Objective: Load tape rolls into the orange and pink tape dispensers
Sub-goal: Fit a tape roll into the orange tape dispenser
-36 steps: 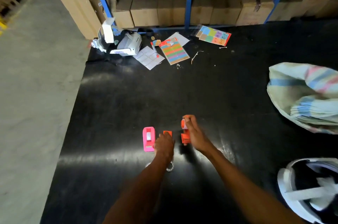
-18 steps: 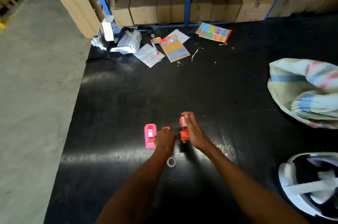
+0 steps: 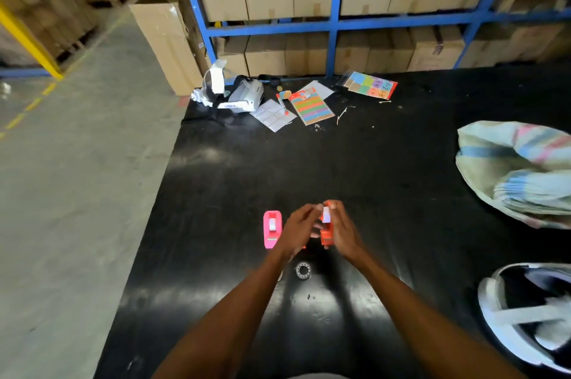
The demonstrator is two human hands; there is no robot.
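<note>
The orange tape dispenser (image 3: 326, 231) stands on the black table between my two hands, with a white tape roll showing at its top. My right hand (image 3: 343, 228) grips its right side, fingers curled over the top. My left hand (image 3: 298, 228) reaches in from the left, fingertips at the roll on top of the dispenser. The pink tape dispenser (image 3: 272, 228) lies just left of my left hand, a white roll seated in it, untouched. A small clear tape roll (image 3: 302, 270) lies on the table right below my hands.
The black table (image 3: 309, 168) ends at a left edge above grey floor. At the back lie a white headset (image 3: 238, 92), sticker sheets (image 3: 312, 105) and a card pack (image 3: 370, 85). A striped sack (image 3: 519, 168) sits right, a white helmet (image 3: 525, 317) near right.
My left hand left the spot beside the pink dispenser and moved right and up to the top of the orange dispenser. The right hand kept hold of the orange dispenser.
</note>
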